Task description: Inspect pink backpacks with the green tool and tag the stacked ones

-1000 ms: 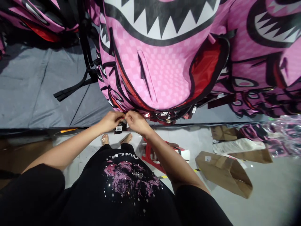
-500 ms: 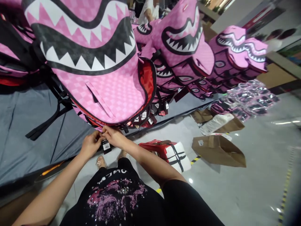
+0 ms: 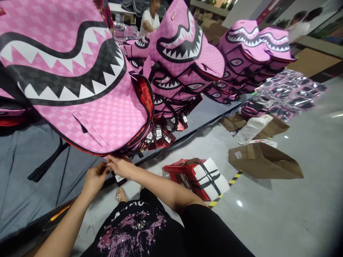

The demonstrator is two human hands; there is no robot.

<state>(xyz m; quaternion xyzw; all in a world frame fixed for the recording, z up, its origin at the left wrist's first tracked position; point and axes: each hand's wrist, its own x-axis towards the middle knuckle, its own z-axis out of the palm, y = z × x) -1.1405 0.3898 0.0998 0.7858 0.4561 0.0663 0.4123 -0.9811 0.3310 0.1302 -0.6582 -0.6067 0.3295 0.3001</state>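
Observation:
A large pink checkered backpack with a shark-mouth print lies on the grey-covered table, its flap facing me and its red lining showing at the right. At the flap's lower edge, my left hand and my right hand meet with fingers pinched together. What lies between the fingertips is too small and too covered to make out. Just below them hangs a black tag with a white label, partly behind my right hand. A black strap trails over the table at the left.
More pink backpacks are stacked along the table, with several hang tags beside them. On the floor stand a red stool with a white, black-taped top, an open cardboard box and plastic-wrapped packages. A person is behind the table.
The view has shifted, so the backpack and both hands appear farther left. My hands stay pinched together at the flap's lower edge, and the tag is more covered by my right hand.

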